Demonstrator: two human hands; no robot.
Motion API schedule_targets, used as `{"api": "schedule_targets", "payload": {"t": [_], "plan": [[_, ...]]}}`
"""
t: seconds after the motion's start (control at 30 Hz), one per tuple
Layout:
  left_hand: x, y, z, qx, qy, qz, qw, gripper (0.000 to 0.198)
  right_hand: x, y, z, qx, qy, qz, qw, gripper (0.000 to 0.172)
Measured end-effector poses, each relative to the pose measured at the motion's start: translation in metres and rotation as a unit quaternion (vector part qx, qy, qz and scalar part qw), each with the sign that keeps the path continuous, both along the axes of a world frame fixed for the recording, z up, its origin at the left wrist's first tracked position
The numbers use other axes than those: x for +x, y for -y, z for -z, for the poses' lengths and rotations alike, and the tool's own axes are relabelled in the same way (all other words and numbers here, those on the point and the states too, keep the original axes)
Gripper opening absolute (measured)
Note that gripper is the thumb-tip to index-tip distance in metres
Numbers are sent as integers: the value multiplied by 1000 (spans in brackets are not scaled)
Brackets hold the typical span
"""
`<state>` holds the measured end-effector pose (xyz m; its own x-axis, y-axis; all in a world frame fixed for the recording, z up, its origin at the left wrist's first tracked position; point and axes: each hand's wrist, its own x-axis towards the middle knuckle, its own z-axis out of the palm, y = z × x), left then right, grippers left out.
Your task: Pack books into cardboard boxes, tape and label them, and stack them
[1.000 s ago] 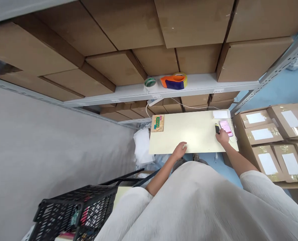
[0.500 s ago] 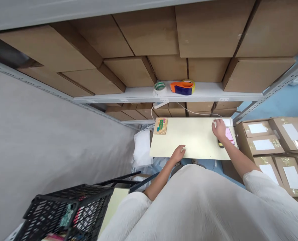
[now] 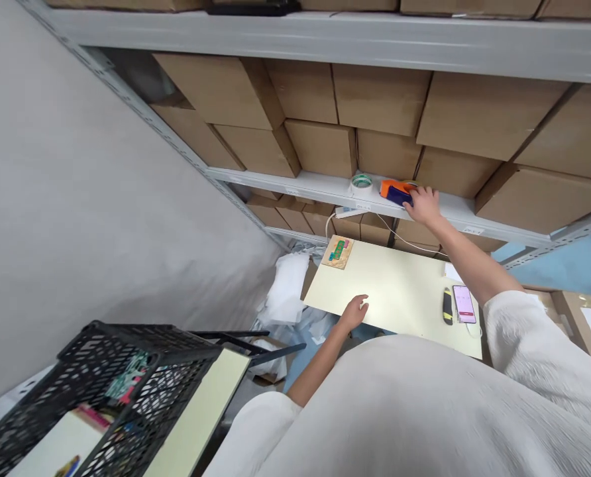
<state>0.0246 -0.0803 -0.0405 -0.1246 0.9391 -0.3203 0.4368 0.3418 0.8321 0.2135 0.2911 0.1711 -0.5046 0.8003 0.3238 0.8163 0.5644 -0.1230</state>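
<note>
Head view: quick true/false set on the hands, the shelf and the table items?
1. The right hand is on the dispenser on the shelf. True.
2. The left hand holds the phone. False: it rests at the table edge; the phone lies untouched near the table's right end.
3. A tape roll sits left of the dispenser. True.
4. The crate stands on the table. False: it is apart, at lower left.
</note>
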Motion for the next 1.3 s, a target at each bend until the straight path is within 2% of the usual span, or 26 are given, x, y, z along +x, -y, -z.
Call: {"api": "schedule_targets", "payload": {"t": [0.13, 0.23, 0.33, 0.43, 0.5, 0.6, 0.7, 0.83, 1.0, 1.13, 1.3], "plan": [[-4, 4, 1, -8, 0, -14, 1000, 39, -1, -1, -1, 0, -7, -2, 1000, 50], [-3, 2, 2, -5, -2, -5, 1000, 39, 3, 12, -5, 3, -11, -18, 1000, 45], [0, -2, 3, -7, 2, 10, 1000, 39, 16, 42, -3, 13, -30, -29, 999, 41], [5, -5, 4, -9, 4, 25, 1000, 40, 37, 92, 8, 18, -49, -12, 999, 39], [9, -7, 6, -12, 7, 37, 999, 40, 52, 131, 24, 12, -61, 11, 998, 38], [17, -11, 7, -19, 12, 59, 998, 40, 72, 183, 59, -26, -82, 60, 995, 33], [23, -15, 7, -23, 11, 82, 996, 39, 89, 214, 102, -107, -79, 135, 982, 28], [28, -18, 9, -34, 3, 109, 993, 39, 110, 234, 156, -227, -47, 256, 938, 25], [26, -14, 13, -47, -22, 125, 991, 40, 130, 255, 207, -305, -22, 323, 896, 27], [22, -11, 13, -68, -37, 136, 988, 39, 136, 268, 233, -312, -23, 350, 883, 30], [20, -11, 12, -79, -38, 135, 987, 40, 133, 273, 248, -324, -19, 354, 877, 27]]}}
